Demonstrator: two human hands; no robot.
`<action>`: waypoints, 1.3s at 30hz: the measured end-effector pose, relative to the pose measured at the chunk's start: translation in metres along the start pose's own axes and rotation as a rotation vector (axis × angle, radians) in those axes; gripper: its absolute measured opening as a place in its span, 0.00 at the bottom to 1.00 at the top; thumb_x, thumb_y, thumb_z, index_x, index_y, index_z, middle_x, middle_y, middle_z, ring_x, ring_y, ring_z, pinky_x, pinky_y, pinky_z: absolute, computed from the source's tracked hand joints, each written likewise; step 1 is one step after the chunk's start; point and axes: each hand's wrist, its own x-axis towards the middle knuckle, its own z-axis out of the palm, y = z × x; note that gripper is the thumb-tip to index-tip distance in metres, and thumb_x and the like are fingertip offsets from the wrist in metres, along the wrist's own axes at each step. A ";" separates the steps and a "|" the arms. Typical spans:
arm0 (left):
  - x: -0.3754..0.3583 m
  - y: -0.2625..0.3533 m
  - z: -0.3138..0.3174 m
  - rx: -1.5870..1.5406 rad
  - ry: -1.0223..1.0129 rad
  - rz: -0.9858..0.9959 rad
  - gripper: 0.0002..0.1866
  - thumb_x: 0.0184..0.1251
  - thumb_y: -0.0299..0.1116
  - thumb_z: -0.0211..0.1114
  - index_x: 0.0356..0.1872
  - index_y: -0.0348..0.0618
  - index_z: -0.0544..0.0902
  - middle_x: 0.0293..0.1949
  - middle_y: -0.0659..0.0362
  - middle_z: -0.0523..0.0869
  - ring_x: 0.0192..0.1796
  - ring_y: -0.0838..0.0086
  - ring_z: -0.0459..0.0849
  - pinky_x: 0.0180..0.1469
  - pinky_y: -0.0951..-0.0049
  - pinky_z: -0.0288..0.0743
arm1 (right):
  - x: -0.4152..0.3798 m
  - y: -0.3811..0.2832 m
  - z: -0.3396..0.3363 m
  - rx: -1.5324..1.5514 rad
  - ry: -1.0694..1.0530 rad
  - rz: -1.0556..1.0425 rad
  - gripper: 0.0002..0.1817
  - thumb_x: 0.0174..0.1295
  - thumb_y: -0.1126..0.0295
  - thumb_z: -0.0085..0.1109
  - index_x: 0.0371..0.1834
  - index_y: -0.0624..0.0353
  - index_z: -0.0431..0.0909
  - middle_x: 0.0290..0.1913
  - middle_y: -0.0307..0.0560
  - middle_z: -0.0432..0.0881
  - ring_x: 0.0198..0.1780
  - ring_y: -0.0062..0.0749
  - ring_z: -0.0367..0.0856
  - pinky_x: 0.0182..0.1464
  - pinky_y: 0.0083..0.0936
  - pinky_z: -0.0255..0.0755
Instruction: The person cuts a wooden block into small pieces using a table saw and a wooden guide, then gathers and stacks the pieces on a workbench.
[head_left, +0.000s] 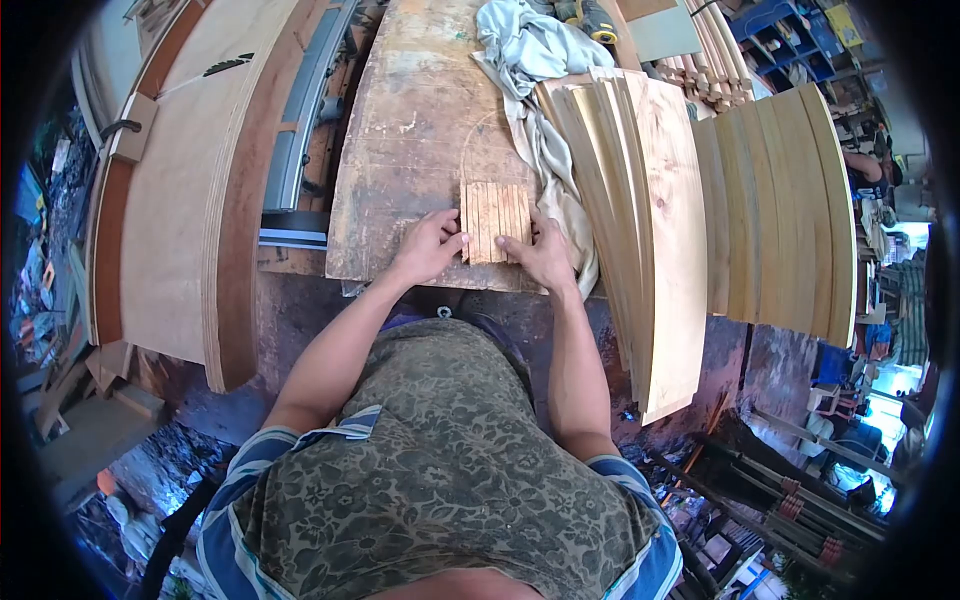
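Observation:
A row of short, narrow wooden strips (496, 215) lies side by side near the front edge of the worn wooden bench (400, 130). My left hand (432, 245) grips the left side of the row, its thumb against the strips near the front corner. On the opposite side, my right hand (543, 252) holds the row with its thumb resting on top and its fingers along the right edge. Together the two hands press the strips into one flat block. Part of the fingers is hidden at the strips' sides.
Right of the bench stand long thin boards (672, 230) in a fanned stack, with more wide boards (775, 210) beyond. A pale cloth (540, 50) trails along the bench's right side, near a yellow-black power tool (598, 20). At left are a metal rail (300, 125) and a large wooden panel (175, 190).

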 end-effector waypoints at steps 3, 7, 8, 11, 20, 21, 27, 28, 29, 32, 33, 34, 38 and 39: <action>0.001 -0.006 0.001 -0.103 -0.027 0.023 0.31 0.77 0.33 0.70 0.73 0.26 0.73 0.46 0.51 0.89 0.38 0.74 0.88 0.39 0.70 0.84 | 0.000 0.000 -0.001 0.085 -0.034 -0.003 0.37 0.56 0.61 0.82 0.67 0.69 0.81 0.52 0.60 0.91 0.54 0.42 0.89 0.61 0.36 0.79; 0.000 -0.005 0.000 -0.093 -0.012 0.023 0.30 0.77 0.31 0.69 0.73 0.26 0.73 0.46 0.51 0.90 0.38 0.75 0.88 0.37 0.71 0.84 | 0.000 -0.002 -0.003 0.033 -0.024 -0.003 0.36 0.57 0.62 0.82 0.67 0.69 0.81 0.51 0.59 0.91 0.53 0.40 0.89 0.60 0.35 0.80; 0.000 -0.004 -0.001 -0.099 -0.013 0.038 0.30 0.76 0.31 0.69 0.73 0.26 0.73 0.45 0.51 0.90 0.37 0.75 0.88 0.37 0.70 0.84 | 0.000 -0.002 -0.003 0.035 -0.010 -0.020 0.36 0.57 0.63 0.82 0.67 0.69 0.81 0.51 0.58 0.91 0.52 0.39 0.90 0.60 0.35 0.80; -0.003 0.001 0.002 -0.058 0.063 0.007 0.26 0.71 0.33 0.70 0.66 0.29 0.80 0.41 0.51 0.92 0.38 0.68 0.92 0.45 0.65 0.85 | 0.001 -0.003 -0.004 0.055 -0.040 0.012 0.36 0.58 0.63 0.81 0.68 0.69 0.80 0.51 0.58 0.91 0.52 0.39 0.89 0.59 0.35 0.80; -0.008 0.013 0.006 0.061 0.105 0.053 0.24 0.68 0.38 0.70 0.61 0.35 0.84 0.35 0.54 0.93 0.36 0.64 0.93 0.44 0.62 0.85 | -0.003 -0.010 -0.006 -0.080 0.031 -0.037 0.34 0.59 0.65 0.80 0.68 0.66 0.81 0.50 0.56 0.92 0.49 0.37 0.90 0.55 0.34 0.81; -0.008 0.014 0.007 0.061 0.104 0.053 0.24 0.68 0.38 0.70 0.61 0.35 0.84 0.35 0.54 0.93 0.36 0.64 0.93 0.44 0.62 0.85 | -0.002 -0.007 -0.005 -0.080 0.031 -0.037 0.34 0.59 0.65 0.80 0.68 0.66 0.81 0.50 0.56 0.92 0.49 0.37 0.90 0.55 0.34 0.81; -0.006 0.013 0.009 0.077 0.100 0.076 0.25 0.71 0.32 0.69 0.66 0.32 0.81 0.32 0.54 0.90 0.30 0.73 0.89 0.37 0.68 0.82 | 0.004 0.003 -0.003 0.037 -0.053 0.001 0.34 0.58 0.64 0.81 0.67 0.66 0.82 0.48 0.57 0.92 0.50 0.37 0.90 0.56 0.35 0.81; -0.007 0.013 0.009 0.066 0.104 0.084 0.25 0.71 0.32 0.70 0.66 0.32 0.81 0.32 0.55 0.90 0.30 0.73 0.89 0.37 0.68 0.82 | 0.004 0.005 -0.002 0.022 -0.043 -0.001 0.34 0.58 0.64 0.81 0.68 0.66 0.82 0.49 0.57 0.92 0.50 0.37 0.90 0.56 0.35 0.81; -0.008 0.012 0.009 0.054 0.108 0.091 0.25 0.71 0.32 0.70 0.66 0.32 0.81 0.32 0.55 0.90 0.30 0.73 0.88 0.36 0.68 0.82 | 0.004 0.006 -0.001 0.008 -0.032 -0.001 0.35 0.58 0.64 0.81 0.68 0.65 0.81 0.49 0.57 0.92 0.50 0.37 0.90 0.57 0.35 0.81; -0.009 0.009 0.010 0.004 0.095 0.072 0.25 0.73 0.31 0.69 0.67 0.30 0.80 0.31 0.56 0.90 0.29 0.76 0.87 0.34 0.70 0.80 | 0.001 0.006 0.004 0.075 0.007 -0.006 0.36 0.57 0.63 0.81 0.69 0.65 0.81 0.51 0.58 0.91 0.51 0.38 0.90 0.59 0.35 0.81; -0.009 0.006 0.010 0.004 0.091 0.073 0.25 0.73 0.31 0.69 0.67 0.30 0.80 0.31 0.56 0.90 0.29 0.76 0.87 0.34 0.70 0.80 | 0.000 0.004 0.004 0.075 0.010 -0.003 0.36 0.57 0.63 0.81 0.69 0.65 0.81 0.51 0.58 0.91 0.51 0.38 0.90 0.59 0.35 0.81; -0.007 0.002 0.010 -0.021 0.075 0.073 0.24 0.74 0.30 0.69 0.67 0.30 0.80 0.31 0.57 0.89 0.29 0.78 0.86 0.33 0.71 0.79 | -0.002 0.003 0.003 0.029 0.024 -0.008 0.37 0.57 0.63 0.82 0.70 0.66 0.80 0.52 0.59 0.91 0.52 0.38 0.90 0.60 0.35 0.81; -0.006 -0.004 0.009 -0.122 0.045 0.050 0.24 0.75 0.28 0.67 0.68 0.30 0.78 0.32 0.59 0.88 0.29 0.81 0.84 0.31 0.74 0.77 | -0.005 -0.013 -0.002 -0.066 0.050 -0.011 0.40 0.58 0.63 0.82 0.72 0.69 0.77 0.54 0.61 0.90 0.55 0.38 0.89 0.59 0.35 0.82; -0.005 -0.004 0.009 -0.122 0.045 0.052 0.24 0.75 0.28 0.67 0.68 0.30 0.78 0.32 0.59 0.88 0.29 0.81 0.84 0.31 0.74 0.77 | -0.006 -0.013 -0.002 -0.067 0.052 -0.012 0.40 0.58 0.63 0.82 0.72 0.69 0.77 0.54 0.61 0.90 0.55 0.38 0.89 0.59 0.35 0.82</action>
